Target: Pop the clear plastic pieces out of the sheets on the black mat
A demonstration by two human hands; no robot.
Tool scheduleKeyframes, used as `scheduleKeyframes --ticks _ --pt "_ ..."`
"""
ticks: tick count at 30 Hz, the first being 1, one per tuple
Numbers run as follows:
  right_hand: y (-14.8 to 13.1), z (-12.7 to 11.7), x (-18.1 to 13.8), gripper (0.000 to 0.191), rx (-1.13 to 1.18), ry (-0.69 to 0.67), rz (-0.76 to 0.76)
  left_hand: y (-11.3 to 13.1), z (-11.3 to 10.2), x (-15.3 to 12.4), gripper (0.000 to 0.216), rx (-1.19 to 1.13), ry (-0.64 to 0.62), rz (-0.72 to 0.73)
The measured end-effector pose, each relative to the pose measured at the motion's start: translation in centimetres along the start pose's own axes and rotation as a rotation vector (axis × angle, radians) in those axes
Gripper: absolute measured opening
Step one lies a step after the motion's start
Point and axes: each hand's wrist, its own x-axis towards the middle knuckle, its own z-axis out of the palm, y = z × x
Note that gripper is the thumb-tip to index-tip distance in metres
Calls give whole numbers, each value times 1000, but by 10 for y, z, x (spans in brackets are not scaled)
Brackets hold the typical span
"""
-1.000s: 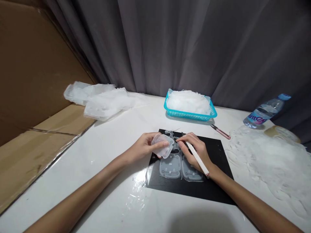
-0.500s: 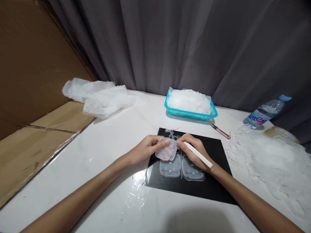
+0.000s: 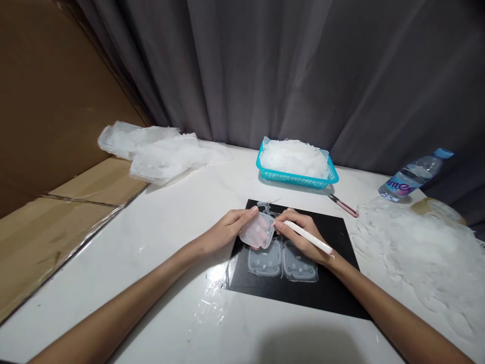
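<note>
My left hand grips a translucent, rounded-square plastic piece, thumb on top and fingers showing through from beneath. In my right hand is a white pen-shaped tool, held like a pencil, its near end reaching the piece's right edge. The tool's tip is too small to make out. Below both hands a black mat bears two similar clear plastic pieces, a left one and a right one, the latter partly hidden by my right hand. Clear plastic scraps lie at the mat's far edge.
A turquoise basket heaped with white translucent material stands behind the mat. Pink-handled snips lie right of it. A water bottle and a wide pile of clear pieces occupy the right; plastic bags lie back left, beside cardboard.
The held plastic piece has turned and tipped a little in my left hand, and its thumb has shifted to the upper left edge. My right hand keeps the tool beside it.
</note>
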Motion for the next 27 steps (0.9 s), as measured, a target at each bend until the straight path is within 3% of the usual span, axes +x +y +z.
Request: scheduleKeyframes --ticks 10,17,19,23,27 --pt "-2 0 0 31 22 29 30 -1 2 1 73 -4 24 -36" --pt "0 1 -1 31 41 57 50 -5 -4 4 81 -87 -70 -68" --pt "1 1 -1 31 35 68 69 -5 -7 5 72 -56 -80 -54" --pt "1 1 -1 33 38 103 120 -7 -11 4 35 64 -104 -27" --pt "0 2 0 36 51 110 128 -11 -14 4 30 87 -93 -17"
